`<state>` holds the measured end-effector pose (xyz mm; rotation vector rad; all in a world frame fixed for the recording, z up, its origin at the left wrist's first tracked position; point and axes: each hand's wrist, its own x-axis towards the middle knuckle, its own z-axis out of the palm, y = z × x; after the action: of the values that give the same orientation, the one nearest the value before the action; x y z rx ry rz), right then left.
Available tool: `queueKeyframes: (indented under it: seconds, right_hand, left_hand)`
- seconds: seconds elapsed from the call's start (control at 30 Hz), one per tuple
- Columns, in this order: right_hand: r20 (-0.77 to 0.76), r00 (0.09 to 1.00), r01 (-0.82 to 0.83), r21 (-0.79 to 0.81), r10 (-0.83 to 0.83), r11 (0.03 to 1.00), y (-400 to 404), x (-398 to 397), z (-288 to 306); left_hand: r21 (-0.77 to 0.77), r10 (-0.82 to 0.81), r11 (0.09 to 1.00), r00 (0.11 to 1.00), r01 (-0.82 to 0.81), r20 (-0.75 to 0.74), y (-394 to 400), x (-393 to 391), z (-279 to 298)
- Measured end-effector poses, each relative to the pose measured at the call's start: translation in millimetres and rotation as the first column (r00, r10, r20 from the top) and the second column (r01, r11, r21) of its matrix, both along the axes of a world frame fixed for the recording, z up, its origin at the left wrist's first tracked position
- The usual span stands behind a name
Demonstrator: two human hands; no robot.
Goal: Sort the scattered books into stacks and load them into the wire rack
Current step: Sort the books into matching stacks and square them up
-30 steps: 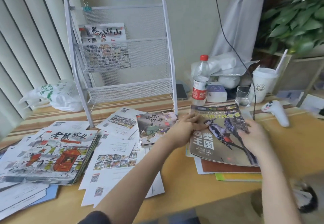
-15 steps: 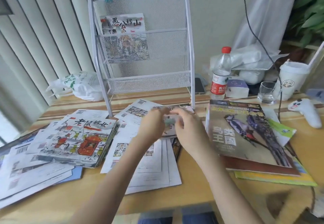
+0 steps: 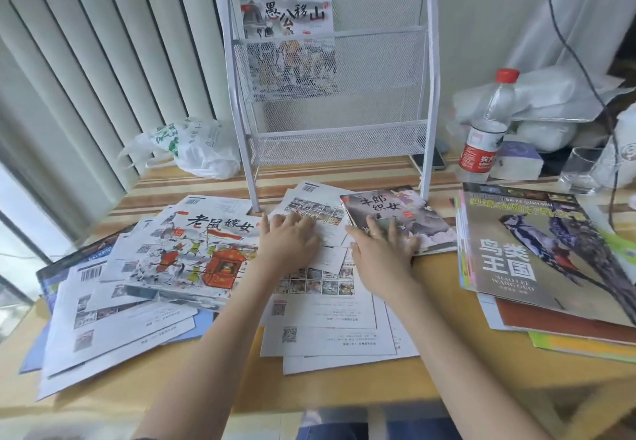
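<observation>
A white wire rack (image 3: pixel 430 102) stands at the back of the desk with one picture book (image 3: pixel 287 43) in its middle pocket. My left hand (image 3: pixel 287 240) lies flat, fingers straight, on white booklets (image 3: pixel 320 305) scattered in the middle. My right hand (image 3: pixel 383 250) rests flat on the lower edge of a small grey picture book (image 3: pixel 413 212). A stack topped by a red-and-white illustrated book (image 3: pixel 196 250) lies to the left. A stack topped by a bird magazine (image 3: pixel 537 250) lies to the right.
A white plastic bag (image 3: pixel 186 147) lies left of the rack. A water bottle (image 3: pixel 488 126), a tissue pack (image 3: pixel 516 164), a glass (image 3: pixel 581 169), a phone (image 3: pixel 428 162) and a hanging cable (image 3: pixel 585 71) crowd the back right. Vertical blinds (image 3: pixel 103 71) line the left.
Both hands left the bird magazine, came together over the small grey book, then spread flat: left hand onto the white booklets, right hand onto the grey book. The view shifted left.
</observation>
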<state>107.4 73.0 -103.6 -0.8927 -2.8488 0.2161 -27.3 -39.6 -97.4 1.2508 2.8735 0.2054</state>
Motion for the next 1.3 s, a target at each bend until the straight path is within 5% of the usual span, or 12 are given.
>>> queueKeyframes:
  seconds: [0.33,0.47,0.57,0.67,0.73,0.8,0.9,1.17,1.3]
  right_hand:
    - [-0.055,0.993,0.108,0.070,-0.105,0.992,-9,8,-3]
    - [-0.067,0.991,0.117,0.078,-0.112,0.990,-10,9,-3]
    - [-0.074,0.991,0.117,0.066,-0.112,0.991,-10,9,-5]
    - [-0.085,0.991,0.110,0.060,-0.104,0.992,-10,9,-6]
    - [-0.082,0.992,0.099,0.067,-0.094,0.993,-10,8,-6]
    - [-0.080,0.993,0.093,0.067,-0.087,0.993,-10,8,-6]
    - [-0.089,0.992,0.100,0.065,-0.094,0.993,-10,9,-6]
    - [-0.122,0.988,0.106,0.055,-0.098,0.993,-9,7,-5]
    - [-0.138,0.987,0.091,0.035,-0.086,0.995,-8,8,-6]
  left_hand:
    - [-0.009,-0.174,0.985,0.985,0.174,0.008,-26,32,19]
    - [0.132,0.053,0.990,0.998,-0.057,0.034,-1,-6,35]
    - [-0.103,0.189,0.980,0.961,-0.171,0.203,10,-20,24]
    - [-0.031,0.216,0.976,0.928,-0.217,0.303,17,-21,13]
    - [0.143,0.230,0.937,0.872,-0.318,0.432,15,-30,18]
    - [0.308,0.140,0.837,0.721,-0.453,0.679,8,-46,27]
    - [0.329,0.019,0.761,0.526,-0.559,0.851,-5,-61,36]
    - [0.329,0.067,0.883,0.785,-0.334,0.616,7,-58,51]
    - [0.070,0.135,0.974,0.805,-0.214,0.578,6,-48,45]
